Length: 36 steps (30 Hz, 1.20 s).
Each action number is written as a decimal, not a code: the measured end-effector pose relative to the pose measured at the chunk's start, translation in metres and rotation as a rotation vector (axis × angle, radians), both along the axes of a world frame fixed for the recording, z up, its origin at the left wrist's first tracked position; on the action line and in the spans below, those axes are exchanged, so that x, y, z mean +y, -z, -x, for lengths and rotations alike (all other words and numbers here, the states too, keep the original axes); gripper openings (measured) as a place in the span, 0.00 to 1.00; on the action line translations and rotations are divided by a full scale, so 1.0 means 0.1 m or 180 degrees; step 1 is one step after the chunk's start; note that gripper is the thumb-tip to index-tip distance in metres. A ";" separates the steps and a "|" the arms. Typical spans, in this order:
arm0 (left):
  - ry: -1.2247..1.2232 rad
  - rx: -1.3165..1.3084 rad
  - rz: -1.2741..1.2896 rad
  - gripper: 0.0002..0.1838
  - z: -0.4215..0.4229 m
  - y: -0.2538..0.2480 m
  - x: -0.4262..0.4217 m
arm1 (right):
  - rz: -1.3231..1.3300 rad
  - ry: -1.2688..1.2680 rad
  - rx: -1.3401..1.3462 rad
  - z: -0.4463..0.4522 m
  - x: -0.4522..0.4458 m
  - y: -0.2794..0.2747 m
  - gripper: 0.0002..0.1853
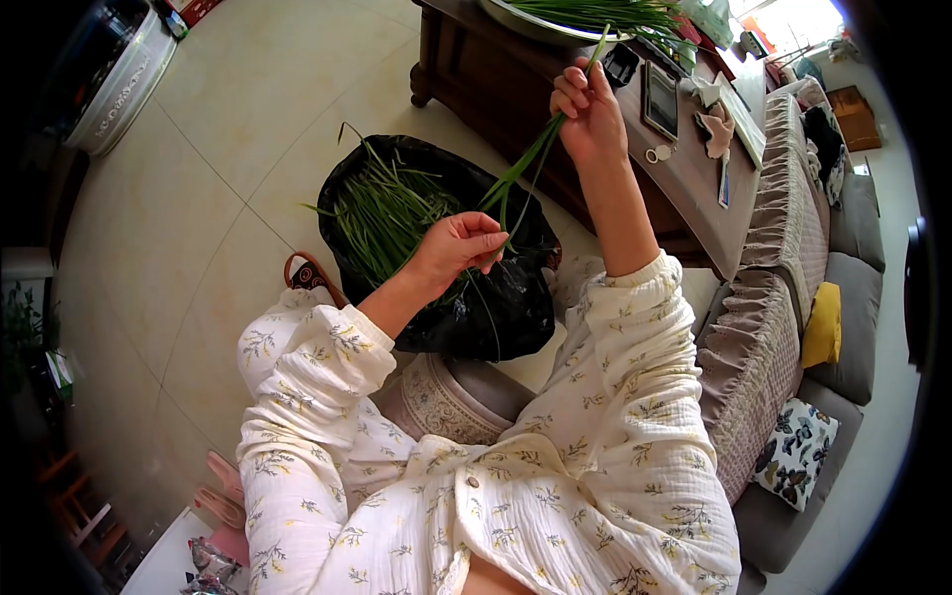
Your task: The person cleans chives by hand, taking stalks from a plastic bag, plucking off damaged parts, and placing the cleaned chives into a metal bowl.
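While the person sits with both forearms reaching forward, the left hand pinches one end of a few long green stalks, its thumb and fingers brought together on them. The right hand, farther forward, grips the same stalks near the other end, fingers curled and thumb pressed in; the strands slant between the two hands, above a black plastic bag. That bag sits open on the tiled floor just beyond the knees, with a heap of loose greens inside, some poking over its rim. Beyond the bag and to the right stands a dark wooden table. On it, near the right hand, are a small black container and a dark framed device, while at its far end a metal basin holds more greens. A sofa runs along the right, bearing a yellow cushion.
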<state>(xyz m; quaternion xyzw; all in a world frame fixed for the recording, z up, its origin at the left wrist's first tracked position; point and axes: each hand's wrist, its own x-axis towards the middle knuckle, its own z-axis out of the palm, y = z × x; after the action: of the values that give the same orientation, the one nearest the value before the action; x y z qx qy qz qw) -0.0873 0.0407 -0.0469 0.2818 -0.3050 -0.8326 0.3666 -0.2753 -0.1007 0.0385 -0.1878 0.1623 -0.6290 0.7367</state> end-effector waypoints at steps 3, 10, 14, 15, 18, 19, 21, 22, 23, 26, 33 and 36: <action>0.0047 -0.0325 0.0166 0.04 0.00 -0.01 0.00 | 0.0013 0.0145 0.0049 0.11 -0.06 0.00 0.13; -0.0238 -0.0560 0.0530 0.05 -0.02 -0.10 -0.02 | -0.0080 0.0483 0.0099 0.25 -0.09 -0.02 0.12; -0.1159 -0.0266 0.0354 0.05 -0.05 -0.09 -0.03 | -0.0075 0.0593 0.0100 0.29 -0.11 0.01 0.13; -0.1337 -0.0281 0.0305 0.05 -0.08 -0.08 -0.04 | -0.0081 0.0609 0.0123 0.27 -0.10 0.01 0.13; -0.1439 -0.0673 0.0251 0.06 -0.18 -0.03 -0.05 | -0.0064 0.0694 0.0161 0.30 -0.12 0.02 0.13; -0.1165 -0.1076 0.0397 0.07 -0.24 -0.02 -0.06 | -0.0047 0.0719 0.0163 0.32 -0.14 0.02 0.13; -0.0147 -0.2198 0.1049 0.09 -0.38 -0.01 -0.10 | -0.0025 0.0658 0.0120 0.33 -0.14 0.03 0.13; 0.0036 -0.2780 0.1454 0.10 -0.43 0.01 -0.09 | -0.0015 0.0637 0.0101 0.34 -0.14 0.03 0.13; 0.0225 -0.3353 0.1857 0.11 -0.47 0.04 -0.07 | 0.0004 0.0664 0.0153 0.34 -0.14 0.03 0.13; 0.0032 -0.3589 0.2456 0.14 -0.44 0.01 0.02 | 0.0014 0.0708 0.0280 0.31 -0.13 0.03 0.13; -0.0831 -0.2583 0.2764 0.10 -0.27 -0.22 0.06 | -0.0010 0.0705 0.0414 0.24 -0.13 0.03 0.13; -0.0753 -0.2445 0.2956 0.06 -0.26 -0.11 0.04 | -0.0032 0.0763 0.0454 0.24 -0.12 0.02 0.12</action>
<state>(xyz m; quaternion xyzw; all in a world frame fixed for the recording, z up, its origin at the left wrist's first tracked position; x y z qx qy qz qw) -0.0611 0.0445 -0.0355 0.4045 -0.7129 -0.4053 0.4049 -0.2993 -0.1131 0.0364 -0.2076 0.2387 -0.6968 0.6438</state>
